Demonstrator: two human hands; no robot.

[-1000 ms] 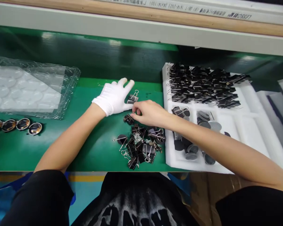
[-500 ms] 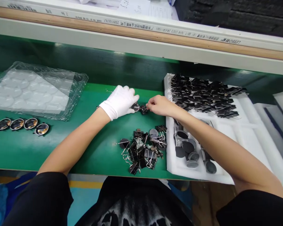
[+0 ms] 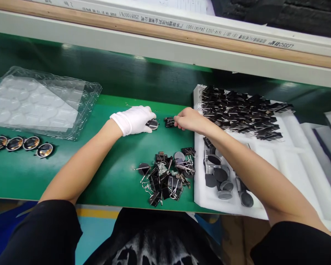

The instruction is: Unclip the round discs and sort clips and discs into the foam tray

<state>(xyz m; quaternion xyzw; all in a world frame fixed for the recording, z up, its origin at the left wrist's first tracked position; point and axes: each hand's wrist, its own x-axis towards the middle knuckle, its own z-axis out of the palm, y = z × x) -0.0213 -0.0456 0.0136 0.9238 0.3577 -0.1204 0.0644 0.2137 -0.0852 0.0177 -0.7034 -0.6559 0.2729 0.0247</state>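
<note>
My left hand [image 3: 136, 119], in a white glove, is closed on a small round piece with a shiny rim [image 3: 152, 124], partly hidden by the fingers. A short gap to its right, my bare right hand [image 3: 189, 119] pinches a black binder clip [image 3: 169, 122]. Nearer to me lies a heap of black binder clips [image 3: 164, 184] with silver handles, mixed with a few dark grey discs [image 3: 179, 157]. Four-like round pieces with amber reflections [image 3: 31, 142], several in a row, rest at the left on the green table.
Behind the row sits a clear plastic tray [image 3: 89, 99]. At the right, a white foam tray [image 3: 289, 129] holds rows of black clips [image 3: 237, 110] and loose grey discs [image 3: 220, 175]. A pale shelf edge [image 3: 165, 40] crosses above the table.
My hands have drawn apart; the binder clip in my right hand is now separate from the round piece in my left. The left hand has shifted a little left.
</note>
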